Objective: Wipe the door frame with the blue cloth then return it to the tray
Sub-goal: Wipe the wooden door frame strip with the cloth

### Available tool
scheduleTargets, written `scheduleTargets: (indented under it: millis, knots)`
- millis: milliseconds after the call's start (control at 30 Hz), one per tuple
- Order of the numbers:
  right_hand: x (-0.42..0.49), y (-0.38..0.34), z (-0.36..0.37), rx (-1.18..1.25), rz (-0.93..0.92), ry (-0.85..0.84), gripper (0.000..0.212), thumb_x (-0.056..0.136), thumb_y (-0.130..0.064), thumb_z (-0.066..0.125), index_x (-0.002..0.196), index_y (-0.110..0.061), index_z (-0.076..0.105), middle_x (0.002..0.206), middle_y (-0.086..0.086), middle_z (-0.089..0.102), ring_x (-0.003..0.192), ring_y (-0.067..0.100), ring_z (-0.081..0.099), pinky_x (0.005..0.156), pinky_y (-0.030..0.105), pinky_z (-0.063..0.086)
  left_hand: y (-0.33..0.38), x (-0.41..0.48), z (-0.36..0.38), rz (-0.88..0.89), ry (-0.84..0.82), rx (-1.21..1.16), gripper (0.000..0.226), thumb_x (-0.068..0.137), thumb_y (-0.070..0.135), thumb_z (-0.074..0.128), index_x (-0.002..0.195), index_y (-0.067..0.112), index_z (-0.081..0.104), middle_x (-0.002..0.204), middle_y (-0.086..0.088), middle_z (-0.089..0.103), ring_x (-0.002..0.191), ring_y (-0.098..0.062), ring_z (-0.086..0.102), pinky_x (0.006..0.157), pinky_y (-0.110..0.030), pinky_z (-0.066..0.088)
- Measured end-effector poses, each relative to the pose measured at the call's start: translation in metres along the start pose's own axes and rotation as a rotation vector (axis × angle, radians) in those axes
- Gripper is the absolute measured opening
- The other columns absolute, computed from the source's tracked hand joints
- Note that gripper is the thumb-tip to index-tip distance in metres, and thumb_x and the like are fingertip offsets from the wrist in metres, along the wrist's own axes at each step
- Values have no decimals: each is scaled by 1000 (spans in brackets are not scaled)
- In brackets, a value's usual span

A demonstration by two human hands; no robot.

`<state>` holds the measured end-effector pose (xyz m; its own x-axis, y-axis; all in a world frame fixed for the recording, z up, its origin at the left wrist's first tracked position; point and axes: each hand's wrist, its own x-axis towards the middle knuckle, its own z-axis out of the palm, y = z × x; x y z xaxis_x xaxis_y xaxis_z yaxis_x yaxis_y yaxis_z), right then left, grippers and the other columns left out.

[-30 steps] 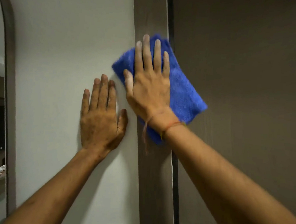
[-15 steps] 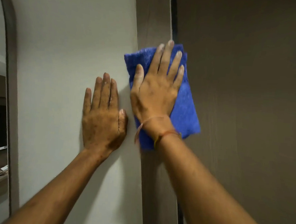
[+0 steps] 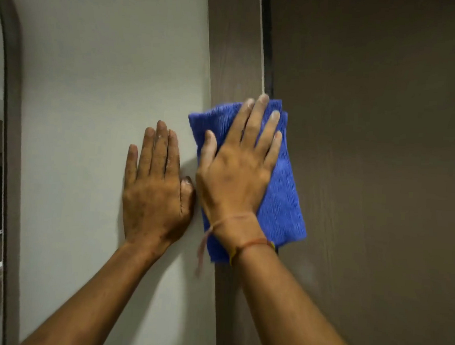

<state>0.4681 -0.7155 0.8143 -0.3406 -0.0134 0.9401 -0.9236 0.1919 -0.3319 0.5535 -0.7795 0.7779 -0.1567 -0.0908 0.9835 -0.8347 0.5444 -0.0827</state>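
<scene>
Far left: arched opening (image 3: 10, 105), 1, w/ shelves dimly behind; contents too dark to tell.

Wall (image 3: 107, 71), 1, pale, bare.

My left hand (image 3: 154, 192), 1: flat on wall, fingers straight and close together, thumb tucked beside palm. Holds nothing; looks like bracing only.

Door frame (image 3: 233, 44), 1 vertical brown strip betw. wall and door.

Blue cloth (image 3: 283, 197), 1, folded to a rough rectangle, pressed against frame, right part lapping over the gap onto the door. Slightly tilted.

My right hand (image 3: 238, 173), 1: spread flat on top of cloth, fingers extended and pointing up, palm pinning it to the frame, not gripping. Thread bands (image 3: 243, 244) at wrist, approx. 2, one w/ loose tail hanging.

Door (image 3: 368, 154), 1, dark brown, shut as far as I can tell.

Tray: 0 in view.

Step in hand: wiping frame, mid-height. Upper and lower frame prob. still to cover. Next move needs steady palm pressure, cloth kept flat and centred on the strip, not drifting onto door. Return to tray not yet begun.
</scene>
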Motion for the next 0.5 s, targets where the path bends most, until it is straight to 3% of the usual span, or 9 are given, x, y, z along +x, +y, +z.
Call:
scheduleTargets:
  millis: [133, 267, 500]
  knots:
    - [18, -7, 3, -11, 23, 16, 72, 93, -47, 26, 148, -4, 10, 160, 17, 9, 147, 37, 8, 120, 50, 10, 2, 1, -2, 4, 0, -5, 67, 92, 35, 27, 148, 5, 7, 158, -16, 8, 146, -27, 3, 120, -45, 5]
    - [72, -28, 1, 21, 34, 43, 72, 95, -47, 26, 149, -4, 7, 161, 16, 5, 147, 37, 5, 122, 49, 10, 3, 1, -5, 0, -3, -30, 66, 93, 41, 13, 148, 5, 9, 158, -17, 9, 146, -28, 4, 120, -46, 7]
    - [-24, 9, 5, -53, -15, -17, 70, 93, -45, 23, 149, -5, 9, 160, 16, 9, 147, 37, 6, 121, 49, 9, 1, 1, -1, 8, -20, 1, 68, 91, 30, 31, 148, 6, 3, 159, -15, 4, 147, -26, 0, 120, -44, 3]
